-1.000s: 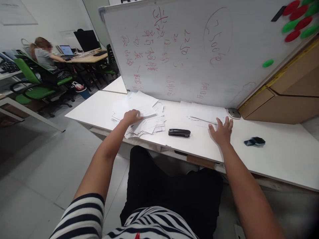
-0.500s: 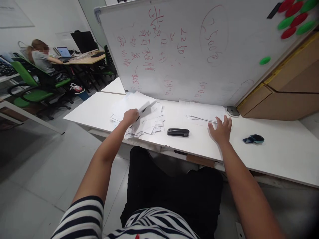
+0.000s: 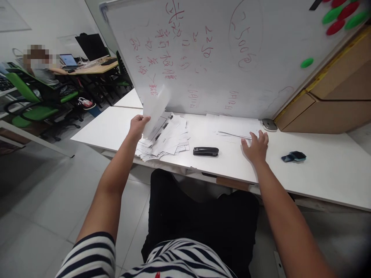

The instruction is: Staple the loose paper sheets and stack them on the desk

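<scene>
My left hand (image 3: 138, 125) is closed, pinching the edge of a raised sheet of paper (image 3: 156, 108) that stands tilted over a messy paper pile (image 3: 171, 141). Some sheets in the pile carry dark printed marks. My right hand (image 3: 256, 146) is open, fingers spread, resting at the right end of a few flat white sheets (image 3: 232, 125) with dark lines along their near edge. Between the two hands a black stapler (image 3: 205, 151) lies on the white desk (image 3: 232, 166).
A whiteboard (image 3: 208, 77) with red writing and magnets stands behind the desk. Cardboard boxes (image 3: 327, 116) and a grey mouse (image 3: 269, 124) are at the back right. A dark watch-like object (image 3: 293, 156) lies right of my hand. One person (image 3: 43, 69) sits far left near green chairs.
My left hand has moved left and slightly up, lifting the paper off the pile into a steeper tilt. The right hand stays at the flat sheets.
</scene>
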The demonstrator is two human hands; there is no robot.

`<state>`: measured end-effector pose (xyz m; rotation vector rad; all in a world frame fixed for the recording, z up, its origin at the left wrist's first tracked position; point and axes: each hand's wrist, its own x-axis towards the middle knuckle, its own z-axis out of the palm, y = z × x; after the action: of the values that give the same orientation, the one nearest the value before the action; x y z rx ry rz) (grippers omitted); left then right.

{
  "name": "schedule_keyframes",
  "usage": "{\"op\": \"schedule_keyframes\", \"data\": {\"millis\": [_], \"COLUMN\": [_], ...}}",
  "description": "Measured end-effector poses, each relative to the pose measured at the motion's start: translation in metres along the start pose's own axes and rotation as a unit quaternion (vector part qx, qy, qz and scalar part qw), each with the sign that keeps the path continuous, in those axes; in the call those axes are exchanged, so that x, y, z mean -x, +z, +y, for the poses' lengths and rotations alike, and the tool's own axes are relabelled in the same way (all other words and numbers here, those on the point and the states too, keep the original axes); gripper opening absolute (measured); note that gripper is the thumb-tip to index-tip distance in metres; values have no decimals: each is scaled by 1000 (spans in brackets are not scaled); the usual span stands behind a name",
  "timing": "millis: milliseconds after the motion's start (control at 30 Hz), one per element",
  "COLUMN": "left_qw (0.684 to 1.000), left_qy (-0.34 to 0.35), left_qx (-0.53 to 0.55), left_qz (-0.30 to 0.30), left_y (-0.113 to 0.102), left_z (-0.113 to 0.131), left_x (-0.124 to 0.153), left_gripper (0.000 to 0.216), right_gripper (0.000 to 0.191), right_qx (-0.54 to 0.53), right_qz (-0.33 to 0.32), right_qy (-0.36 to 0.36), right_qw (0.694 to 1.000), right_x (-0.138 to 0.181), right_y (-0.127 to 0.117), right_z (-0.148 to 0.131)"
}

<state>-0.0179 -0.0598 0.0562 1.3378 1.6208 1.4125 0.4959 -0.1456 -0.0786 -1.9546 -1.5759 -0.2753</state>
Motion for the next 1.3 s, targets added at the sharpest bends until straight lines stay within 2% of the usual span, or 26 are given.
{"op": "schedule_keyframes", "data": {"millis": [67,133,200,267,333,400,533,733,800,833,933,1000,1067,1133,1200,1233,1300], "left_qw": [999,993,974,951,934,930,949,936,947,960,993,978,930,876,836,823,820], "left_qy": [12,41,91,120,91,21,-83,-139,-131,-115,-17,62,119,141,137,124,64], "left_qx": [-26,-101,-184,-237,-250,-236,-147,5,12,3,-85,-191,-315,-430,-515,-542,-565], "left_qz": [-17,-50,-93,-160,-238,-280,-267,-324,-292,-255,-74,55,149,166,134,112,67], "left_y": [4,11,21,33,43,52,62,72,69,65,36,6,-24,-43,-50,-49,-42], "left_z": [3,5,4,-1,-9,-16,-19,-3,0,0,5,12,19,21,14,7,-11], "left_x": [9,23,38,51,58,60,60,75,73,69,46,25,6,-8,-16,-18,-19], "left_gripper": [27,27,26,24,24,27,32,36,35,33,24,19,20,23,27,29,36], "right_gripper": [53,53,53,53,53,53,51,51,51,50,50,50,50,51,51,51,50], "right_qx": [-6,-16,-22,-20,-15,-11,-15,-21,-24,-26,-27,-23,-18,-15,-15,-15,-18], "right_qz": [4,9,14,18,20,19,19,31,35,36,35,32,32,31,35,36,38], "right_qy": [-1,-1,-3,-5,-5,-3,-4,-6,-10,-11,-10,-11,-17,-27,-31,-31,-27], "right_qw": [1000,1000,1000,1000,1000,1000,1000,999,999,999,999,999,999,999,999,999,999], "right_x": [0,0,0,0,0,0,0,0,0,0,0,0,1,1,1,1,2], "right_y": [1,2,4,5,5,4,3,4,4,4,4,3,3,2,0,0,-2], "right_z": [0,2,3,4,4,4,3,4,4,4,4,3,2,1,0,-1,-2]}}
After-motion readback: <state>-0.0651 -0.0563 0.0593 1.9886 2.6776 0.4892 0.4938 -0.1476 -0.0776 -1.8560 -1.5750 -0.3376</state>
